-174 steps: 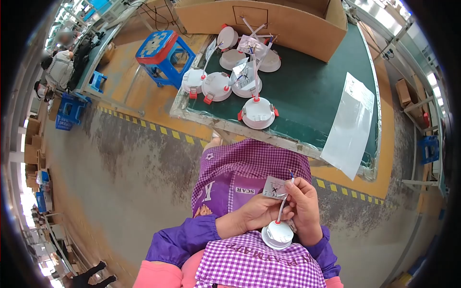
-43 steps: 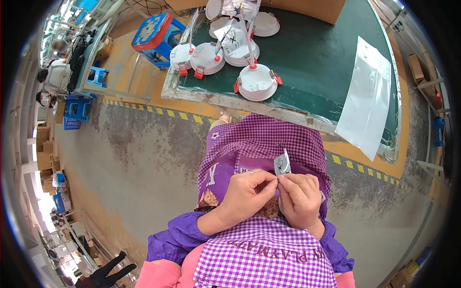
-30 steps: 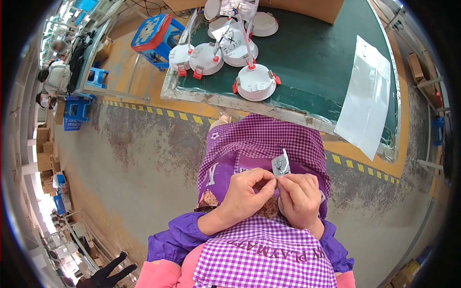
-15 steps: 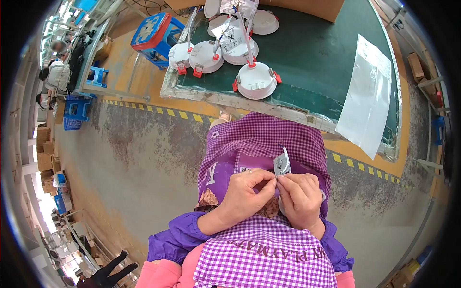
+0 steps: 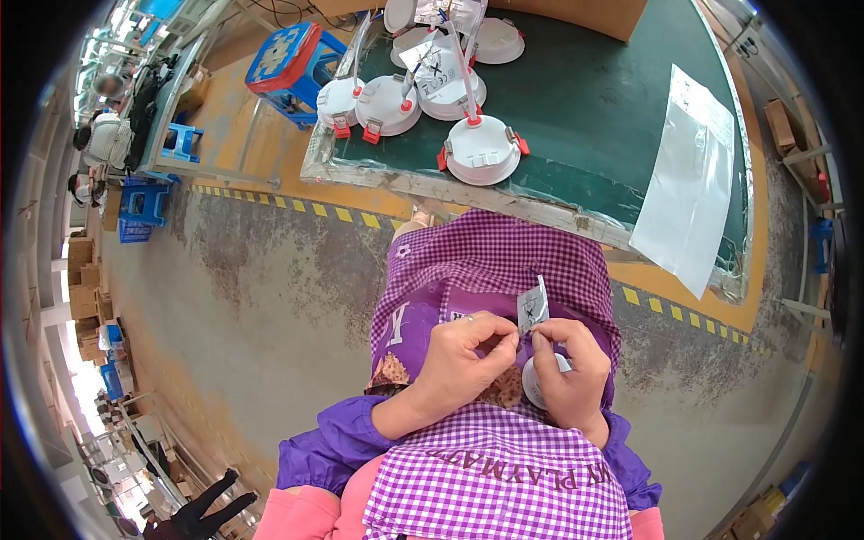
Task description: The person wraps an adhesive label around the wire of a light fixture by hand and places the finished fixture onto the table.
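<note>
Nearer right hand [image 5: 572, 373] pinching silver label [image 5: 533, 309] at lower end, long axis pointing away beyond fingertips; left hand [image 5: 466, 362] keeping fingertips together alongside, hold unclear

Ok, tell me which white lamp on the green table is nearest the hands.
The frontmost lamp, with a red clip showing on each side; the other lamps on the table lie farther back.

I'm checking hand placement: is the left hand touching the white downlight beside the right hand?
Apart: the head view shows a strip of apron between the left hand and the white downlight.
</note>
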`<state>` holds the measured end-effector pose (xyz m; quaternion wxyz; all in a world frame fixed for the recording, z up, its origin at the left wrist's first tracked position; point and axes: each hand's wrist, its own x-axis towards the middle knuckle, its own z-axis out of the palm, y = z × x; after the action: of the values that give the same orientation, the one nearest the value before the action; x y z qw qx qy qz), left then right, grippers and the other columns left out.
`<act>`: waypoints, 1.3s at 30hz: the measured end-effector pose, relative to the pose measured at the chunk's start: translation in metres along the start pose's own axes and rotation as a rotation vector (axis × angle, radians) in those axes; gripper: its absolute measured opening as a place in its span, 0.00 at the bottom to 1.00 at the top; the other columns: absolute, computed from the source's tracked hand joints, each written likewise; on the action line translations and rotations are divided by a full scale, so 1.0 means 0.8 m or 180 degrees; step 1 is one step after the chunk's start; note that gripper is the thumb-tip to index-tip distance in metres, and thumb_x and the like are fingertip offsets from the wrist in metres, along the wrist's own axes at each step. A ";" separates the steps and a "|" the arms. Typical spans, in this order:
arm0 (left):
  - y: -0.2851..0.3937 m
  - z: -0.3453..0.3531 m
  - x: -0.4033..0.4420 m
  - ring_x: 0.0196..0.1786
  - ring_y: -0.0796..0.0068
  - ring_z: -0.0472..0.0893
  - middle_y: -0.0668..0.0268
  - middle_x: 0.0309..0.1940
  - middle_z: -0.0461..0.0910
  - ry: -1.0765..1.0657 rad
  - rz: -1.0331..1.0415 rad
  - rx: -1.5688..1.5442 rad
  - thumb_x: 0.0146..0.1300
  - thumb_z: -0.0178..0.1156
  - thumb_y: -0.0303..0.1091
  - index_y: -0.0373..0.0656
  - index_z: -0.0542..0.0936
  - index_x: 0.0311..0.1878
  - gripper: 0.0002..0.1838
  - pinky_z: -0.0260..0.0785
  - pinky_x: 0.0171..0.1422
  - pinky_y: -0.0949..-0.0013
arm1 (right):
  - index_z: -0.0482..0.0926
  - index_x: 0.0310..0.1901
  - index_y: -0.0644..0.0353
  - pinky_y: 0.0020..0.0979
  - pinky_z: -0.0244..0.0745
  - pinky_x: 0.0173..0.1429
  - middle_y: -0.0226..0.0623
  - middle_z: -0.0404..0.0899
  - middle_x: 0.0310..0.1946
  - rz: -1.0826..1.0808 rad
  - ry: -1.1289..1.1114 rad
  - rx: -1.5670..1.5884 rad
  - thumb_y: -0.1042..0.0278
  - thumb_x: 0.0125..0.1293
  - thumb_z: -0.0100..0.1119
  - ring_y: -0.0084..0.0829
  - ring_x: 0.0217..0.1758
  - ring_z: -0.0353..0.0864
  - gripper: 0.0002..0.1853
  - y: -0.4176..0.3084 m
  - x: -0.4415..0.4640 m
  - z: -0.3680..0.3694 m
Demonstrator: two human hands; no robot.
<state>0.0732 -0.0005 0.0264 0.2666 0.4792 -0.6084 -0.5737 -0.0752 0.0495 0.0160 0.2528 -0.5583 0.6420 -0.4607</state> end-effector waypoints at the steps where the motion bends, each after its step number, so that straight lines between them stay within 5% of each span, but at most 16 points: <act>1: -0.001 0.000 0.000 0.31 0.81 0.80 0.64 0.30 0.82 -0.0004 0.0005 -0.0012 0.58 0.60 0.23 0.32 0.81 0.36 0.05 0.73 0.33 0.79 | 0.79 0.35 0.62 0.33 0.71 0.39 0.38 0.81 0.32 -0.0009 -0.0011 0.0023 0.80 0.51 0.64 0.36 0.33 0.79 0.09 0.000 0.000 -0.001; 21: 0.002 0.000 0.001 0.26 0.78 0.78 0.62 0.27 0.80 0.0019 0.0769 0.0689 0.56 0.61 0.22 0.35 0.80 0.34 0.03 0.69 0.29 0.76 | 0.77 0.35 0.63 0.34 0.69 0.39 0.36 0.78 0.30 -0.0982 -0.0262 -0.0688 0.80 0.50 0.63 0.35 0.33 0.78 0.09 0.001 0.011 -0.006; 26: -0.004 -0.005 -0.001 0.30 0.78 0.81 0.61 0.29 0.82 -0.0044 0.0359 0.0380 0.57 0.60 0.22 0.34 0.80 0.36 0.04 0.72 0.33 0.77 | 0.77 0.34 0.61 0.34 0.69 0.39 0.36 0.79 0.30 -0.0261 -0.0153 -0.0272 0.80 0.51 0.63 0.35 0.34 0.78 0.08 0.002 0.007 -0.004; 39: 0.011 -0.001 -0.001 0.32 0.78 0.82 0.60 0.31 0.83 -0.0019 0.0076 0.0122 0.59 0.60 0.24 0.31 0.80 0.39 0.07 0.75 0.37 0.77 | 0.77 0.36 0.63 0.35 0.68 0.38 0.36 0.77 0.31 -0.1202 -0.0108 -0.0848 0.79 0.46 0.62 0.34 0.32 0.77 0.12 0.006 0.007 0.001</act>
<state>0.0715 -0.0009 0.0349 0.2624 0.4753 -0.6257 -0.5602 -0.0781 0.0437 0.0128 0.0969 -0.7046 0.5769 -0.4016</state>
